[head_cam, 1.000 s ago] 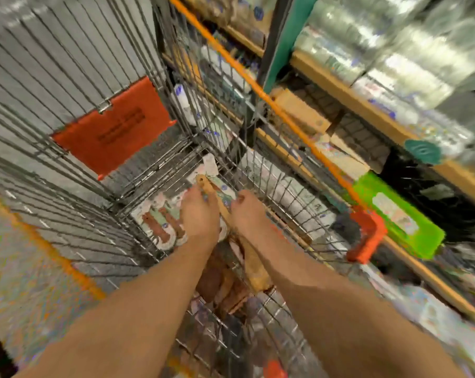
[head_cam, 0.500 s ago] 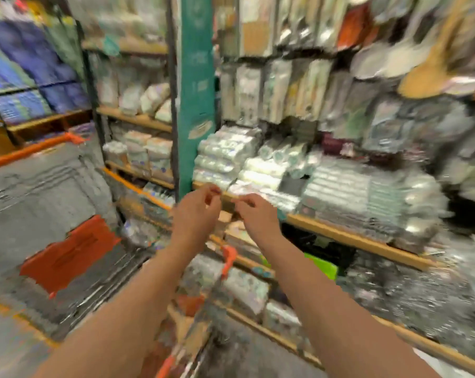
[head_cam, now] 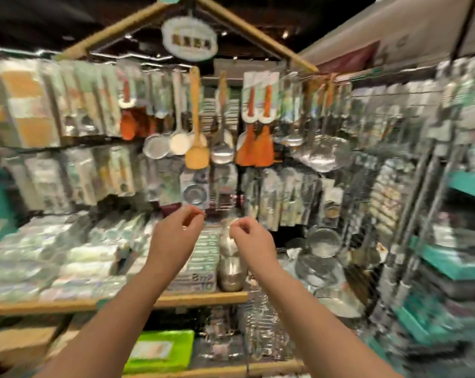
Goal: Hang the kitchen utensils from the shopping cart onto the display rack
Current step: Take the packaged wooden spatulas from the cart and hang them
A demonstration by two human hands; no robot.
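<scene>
Green bin (head_cam: 160, 350) down low, then a wood shelf (head_cam: 203, 297) stacked with packs. Both arms reach up over it. Left hand (head_cam: 173, 236) and right hand (head_cam: 254, 241) are level with a gap between them, fingers curled like pinching. Too blurry to tell if they hold anything. Behind them is the rack (head_cam: 232, 105), where a wooden spatula (head_cam: 196, 156) hangs beside a ladle (head_cam: 222, 155) and orange turners (head_cam: 255, 151).

We cannot tell whether our left hand (head_cam: 176, 237) and right hand (head_cam: 254, 240), both curled, pinch anything; blur smears the gap between them. Both forearms (head_cam: 108, 323) run off the bottom edge. Packets (head_cam: 81, 181) along the display rack (head_cam: 424, 173) are smeared, and the lettering on the oval sign (head_cam: 189, 39) is unreadable.
</scene>
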